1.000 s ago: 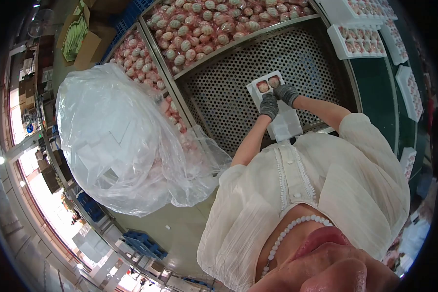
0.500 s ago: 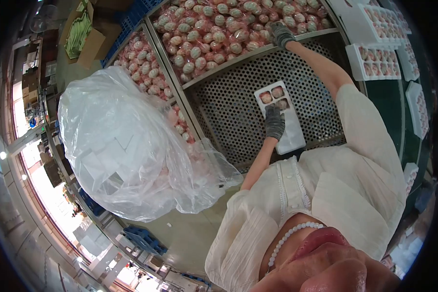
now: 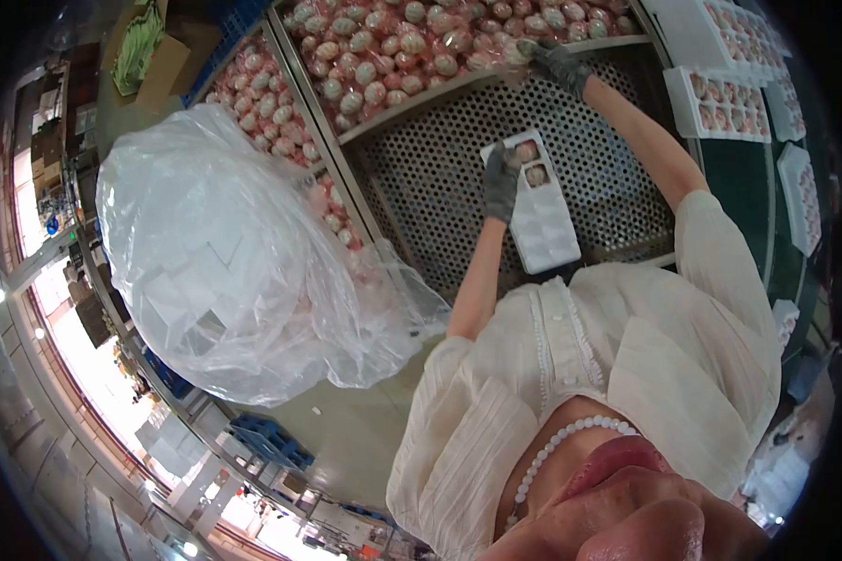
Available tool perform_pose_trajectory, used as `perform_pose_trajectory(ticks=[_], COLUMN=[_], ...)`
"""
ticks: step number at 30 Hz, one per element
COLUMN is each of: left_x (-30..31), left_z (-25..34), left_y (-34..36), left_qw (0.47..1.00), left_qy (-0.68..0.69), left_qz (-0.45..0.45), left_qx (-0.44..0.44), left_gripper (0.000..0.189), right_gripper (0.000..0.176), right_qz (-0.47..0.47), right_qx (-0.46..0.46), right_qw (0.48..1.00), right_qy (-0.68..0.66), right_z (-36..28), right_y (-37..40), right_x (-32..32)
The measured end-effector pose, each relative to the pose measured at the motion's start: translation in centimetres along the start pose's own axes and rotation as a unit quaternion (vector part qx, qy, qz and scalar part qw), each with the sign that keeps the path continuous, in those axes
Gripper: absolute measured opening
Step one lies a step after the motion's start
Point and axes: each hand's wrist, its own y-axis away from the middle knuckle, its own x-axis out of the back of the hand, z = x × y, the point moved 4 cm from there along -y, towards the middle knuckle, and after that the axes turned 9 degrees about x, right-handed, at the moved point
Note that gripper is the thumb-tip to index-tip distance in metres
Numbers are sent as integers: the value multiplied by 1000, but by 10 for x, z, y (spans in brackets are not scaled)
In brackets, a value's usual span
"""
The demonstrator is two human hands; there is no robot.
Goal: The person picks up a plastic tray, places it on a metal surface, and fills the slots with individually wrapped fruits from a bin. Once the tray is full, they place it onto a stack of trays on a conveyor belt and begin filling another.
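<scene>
My left hand (image 3: 500,187), in a grey glove, is at the upper left edge of a white tray (image 3: 544,229). Its fingers are bent over the left compartments and hide what they hold, if anything. Two pinkish round pieces (image 3: 536,175) show in the tray beside the fingers; its lower compartments hold nothing. At the near edge of a heap of wrapped red-and-white balls (image 3: 412,42), my right hand (image 3: 544,58), also gloved, has its fingers closed on a wrapped ball (image 3: 517,51), slightly blurred.
A perforated metal surface (image 3: 430,159) lies under the tray, bordered by metal rails. On the left is a large clear plastic bag (image 3: 215,271) of white trays. Filled white trays (image 3: 728,103) stand on a green surface (image 3: 734,196) at right. An open cardboard box (image 3: 173,65) is at upper left.
My left hand has moved from the tray's middle to its upper left edge. The right hand has shifted slightly back from the heap with a ball. The whole view has shifted a little.
</scene>
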Motion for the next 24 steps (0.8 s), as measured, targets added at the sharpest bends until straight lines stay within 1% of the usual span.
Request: perform_pose_trajectory(ticks=[1, 2, 3, 5, 6, 7, 8, 9, 10, 11, 13, 14, 15, 16, 17, 19, 21, 22, 23, 24], left_x=[-5, -13, -15, -21, -18, -10, 8, 17, 20, 20, 23, 50, 43, 33, 19, 16, 17, 23, 26, 26], left_z=[-2, 0, 2, 5, 5, -8, -27, -30, -33, -23, -8, -64, -43, -12, 16, 22, 13, 4, -6, -16], left_y=[-6, -7, -8, -3, 3, 7, 12, 19, 22, 32, 48, 7, 14, 23, 30, 22, 11, 10, 14, 20], left_qw=[992, 968, 967, 966, 985, 984, 991, 987, 987, 983, 966, 987, 987, 939, 829, 823, 903, 912, 913, 897], left_qy=[116, 230, 235, 233, 153, 157, 71, -17, -16, -63, -157, -2, 0, -242, -466, -481, -392, -375, -374, -411], left_qz=[-4, -6, 2, -34, 12, 16, 72, 125, 126, 143, 178, 148, 148, 203, 246, 239, 141, 120, 119, 114], left_qx=[49, 96, 101, 106, 82, 83, 91, 97, 96, 97, 101, -67, -69, -133, -187, -182, -102, -115, -110, -115], left_gripper=[34, 31, 31, 27, 19, 19, 16, 12, 12, 14, 17, 15, 15, 15, 15, 19, 19, 20, 20, 18], right_gripper=[40, 38, 38, 38, 38, 41, 45, 45, 45, 46, 46, 48, 51, 51, 53, 57, 57, 56, 56, 54], right_qz=[-24, -42, -46, 4, -1, 6, 14, 13, -6, -25, -35, -38, -39, -40, -45, -55, -59, -71, -84, -115], right_qx=[-59, -102, -111, -50, -54, -141, -226, -227, -183, -135, -131, -1, 133, 136, 124, 98, 82, 89, 92, 44], right_qw=[995, 991, 990, 999, 999, 988, 967, 967, 983, 987, 988, 983, 948, 948, 939, 920, 920, 920, 919, 898], right_qy=[-79, -78, -76, 0, 2, -57, -115, -115, -19, 77, 66, 179, 286, 287, 316, 376, 377, 376, 374, 422], right_z=[4, 21, 30, 33, 56, 81, 81, 81, 77, 72, 72, 75, 64, 63, 63, 61, 46, 40, 38, 44], right_y=[20, 39, 64, 114, 128, 146, 164, 177, 188, 195, 202, 198, 194, 190, 185, 177, 183, 191, 200, 208], right_x=[-9, -14, -24, -38, -39, -40, -49, -55, -59, -63, -70, -69, -74, -76, -77, -76, -74, -73, -72, -69])
